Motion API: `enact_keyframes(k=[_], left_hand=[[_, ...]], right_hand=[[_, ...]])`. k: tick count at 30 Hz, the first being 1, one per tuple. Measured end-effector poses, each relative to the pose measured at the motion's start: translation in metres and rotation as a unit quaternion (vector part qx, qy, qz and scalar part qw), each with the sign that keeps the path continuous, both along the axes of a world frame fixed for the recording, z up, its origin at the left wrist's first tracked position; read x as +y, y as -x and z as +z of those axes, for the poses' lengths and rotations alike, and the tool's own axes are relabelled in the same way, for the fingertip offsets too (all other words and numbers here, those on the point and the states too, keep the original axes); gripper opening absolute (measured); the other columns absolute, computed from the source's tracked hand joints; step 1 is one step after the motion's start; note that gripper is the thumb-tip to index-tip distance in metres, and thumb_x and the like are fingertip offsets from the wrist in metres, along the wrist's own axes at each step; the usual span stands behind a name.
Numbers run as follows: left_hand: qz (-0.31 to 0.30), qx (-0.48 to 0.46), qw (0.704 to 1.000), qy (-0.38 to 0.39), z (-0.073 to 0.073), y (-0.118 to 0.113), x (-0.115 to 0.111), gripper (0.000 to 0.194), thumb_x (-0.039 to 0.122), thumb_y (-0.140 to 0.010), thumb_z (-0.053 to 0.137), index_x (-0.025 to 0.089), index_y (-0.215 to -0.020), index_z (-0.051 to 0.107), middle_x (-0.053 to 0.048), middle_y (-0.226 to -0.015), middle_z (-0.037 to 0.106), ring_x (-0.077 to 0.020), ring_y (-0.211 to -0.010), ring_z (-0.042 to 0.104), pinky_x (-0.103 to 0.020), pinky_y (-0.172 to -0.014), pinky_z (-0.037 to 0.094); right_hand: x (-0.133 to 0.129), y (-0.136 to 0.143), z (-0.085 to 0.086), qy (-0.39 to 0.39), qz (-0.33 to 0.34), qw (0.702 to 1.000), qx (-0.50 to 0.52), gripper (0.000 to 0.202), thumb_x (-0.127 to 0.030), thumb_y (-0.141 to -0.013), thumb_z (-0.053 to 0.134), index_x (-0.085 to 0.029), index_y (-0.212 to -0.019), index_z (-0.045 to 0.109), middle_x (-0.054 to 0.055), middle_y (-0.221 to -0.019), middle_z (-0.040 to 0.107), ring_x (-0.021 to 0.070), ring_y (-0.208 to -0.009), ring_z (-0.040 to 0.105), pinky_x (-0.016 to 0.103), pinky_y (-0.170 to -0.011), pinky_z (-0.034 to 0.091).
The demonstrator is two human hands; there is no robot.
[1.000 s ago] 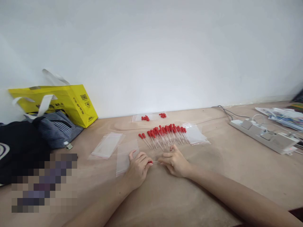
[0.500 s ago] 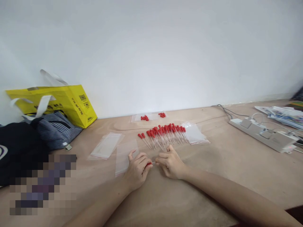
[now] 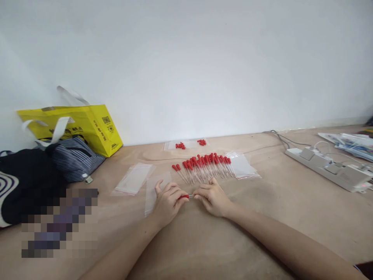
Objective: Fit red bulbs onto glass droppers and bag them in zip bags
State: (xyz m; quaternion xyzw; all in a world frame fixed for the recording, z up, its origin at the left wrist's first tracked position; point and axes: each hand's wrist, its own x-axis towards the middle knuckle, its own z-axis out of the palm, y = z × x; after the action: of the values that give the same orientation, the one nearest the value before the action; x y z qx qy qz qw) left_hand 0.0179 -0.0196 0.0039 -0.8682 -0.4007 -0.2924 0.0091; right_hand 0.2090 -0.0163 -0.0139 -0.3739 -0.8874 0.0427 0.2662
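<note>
Item, your left hand (image 3: 169, 203): its grip is narrow, thumb and fingertips pinched around a red bulb (image 3: 184, 196). Item, your right hand (image 3: 212, 197): its grip is likewise narrow, fingertips closed on a clear tube (image 3: 191, 195). Bulb and tube lie end to end between your two hands, low over the bare front of the counter (image 3: 189, 249) (whether the tube is seated inside the bulb, you cannot tell from here).

Item, a row of red-topped droppers (image 3: 208, 165), overlapping just beyond your hands, bulbs toward the wall, tubes toward you; two droppers (image 3: 178, 169) lie slightly apart at its left end.

Item, loose red bulbs, two clusters, left (image 3: 180, 146) and right (image 3: 201, 142), farther back near the wall on clear plastic (image 3: 191, 143).

Item, flat clear bags: one bag (image 3: 150, 192) partly under your left hand, a stack (image 3: 134, 179) left of it, another stack (image 3: 244, 166) at the row's right end.

Item, a yellow bag (image 3: 109, 128), a striped bag (image 3: 74, 161) and a black bag (image 3: 32, 175), far left.

Item, a white power strip (image 3: 313, 167), right.
</note>
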Motion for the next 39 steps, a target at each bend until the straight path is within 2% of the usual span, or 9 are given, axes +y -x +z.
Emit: enact_keyframes(k=[8,14,17,19,22,24,27,30,39], left_hand=[[-0.038,-0.025,0.996,-0.07,0.001,0.003,0.0,0.022,0.028,-0.082,0.048,0.02,-0.065,0.06,0.004,-0.059,0.063,-0.0146,-0.073,0.056,-0.045,-0.094,0.009],[-0.071,0.036,0.985,-0.154,0.001,0.008,0.006,0.018,0.027,-0.083,0.048,0.024,-0.073,0.063,0.005,-0.062,0.066,-0.0141,-0.074,0.057,-0.044,-0.094,0.012],[-0.043,0.044,0.992,-0.108,0.002,0.012,0.011,0.016,0.029,-0.083,0.048,0.027,-0.078,0.063,0.004,-0.07,0.067,-0.0152,-0.078,0.057,-0.044,-0.094,0.013],[-0.001,0.045,0.998,-0.052,0.002,0.019,0.017,0.017,0.032,-0.083,0.047,0.028,-0.092,0.061,0.001,-0.085,0.067,-0.0178,-0.086,0.056,-0.044,-0.093,0.018],[0.079,0.044,0.996,0.024,0.001,0.036,0.028,0.038,0.036,-0.081,0.045,0.023,-0.117,0.047,-0.007,-0.112,0.057,-0.0228,-0.103,0.049,-0.042,-0.09,0.029],[0.114,0.048,0.99,0.064,-0.001,0.051,0.035,0.041,0.037,-0.082,0.041,0.019,-0.119,0.045,-0.009,-0.117,0.054,-0.0235,-0.108,0.046,-0.041,-0.091,0.033],[0.108,0.076,0.983,0.127,-0.004,0.07,0.041,0.043,0.037,-0.08,0.041,0.012,-0.116,0.049,-0.012,-0.122,0.049,-0.0232,-0.113,0.043,-0.038,-0.095,0.033],[0.09,0.103,0.976,0.169,-0.007,0.077,0.042,0.047,0.037,-0.08,0.042,0.011,-0.118,0.047,-0.012,-0.127,0.045,-0.0225,-0.118,0.039,-0.036,-0.099,0.03],[0.085,0.153,0.964,0.202,-0.005,0.067,0.039,0.047,0.038,-0.084,0.034,0.017,-0.125,0.042,-0.01,-0.134,0.036,-0.0229,-0.123,0.032,-0.042,-0.101,0.025]], right_hand=[[0.001,-0.003,-0.001,-0.016,0.005,1.0,-0.013,0.021,-0.021,-0.086,0.038,-0.019,-0.083,0.06,0.0,-0.072,0.062,0.0095,-0.059,0.046,0.028,-0.067,0.016],[-0.001,-0.003,0.002,0.021,-0.005,0.999,-0.042,0.022,-0.021,-0.086,0.038,-0.02,-0.084,0.06,0.0,-0.074,0.064,0.0103,-0.064,0.049,0.029,-0.068,0.017],[-0.003,-0.002,0.008,0.031,-0.001,0.998,-0.06,0.02,-0.023,-0.085,0.041,-0.021,-0.087,0.061,0.001,-0.078,0.065,0.0128,-0.072,0.051,0.029,-0.069,0.019],[-0.001,0.002,0.012,0.037,-0.02,0.998,-0.056,0.019,-0.024,-0.083,0.043,-0.021,-0.087,0.062,0.002,-0.08,0.065,0.0147,-0.077,0.051,0.029,-0.069,0.019],[0.013,0.012,0.016,0.065,-0.114,0.991,-0.013,0.021,-0.024,-0.083,0.042,-0.023,-0.083,0.063,0.001,-0.08,0.065,0.0152,-0.078,0.052,0.029,-0.068,0.021],[0.028,0.023,0.018,0.083,-0.197,0.977,0.025,0.021,-0.024,-0.082,0.042,-0.024,-0.086,0.062,0.0,-0.082,0.065,0.0153,-0.078,0.053,0.028,-0.068,0.022],[0.052,0.046,0.016,0.058,-0.282,0.957,0.038,0.018,-0.025,-0.08,0.043,-0.021,-0.086,0.06,0.001,-0.078,0.065,0.017,-0.079,0.054,0.03,-0.07,0.022],[0.068,0.067,0.012,0.021,-0.313,0.95,-0.005,0.017,-0.024,-0.08,0.043,-0.018,-0.085,0.058,0.005,-0.077,0.065,0.0188,-0.079,0.054,0.031,-0.07,0.022],[0.078,0.078,0.003,-0.006,-0.291,0.955,-0.057,0.018,-0.02,-0.076,0.043,-0.017,-0.087,0.058,0.009,-0.086,0.064,0.0217,-0.085,0.051,0.036,-0.075,0.021]])
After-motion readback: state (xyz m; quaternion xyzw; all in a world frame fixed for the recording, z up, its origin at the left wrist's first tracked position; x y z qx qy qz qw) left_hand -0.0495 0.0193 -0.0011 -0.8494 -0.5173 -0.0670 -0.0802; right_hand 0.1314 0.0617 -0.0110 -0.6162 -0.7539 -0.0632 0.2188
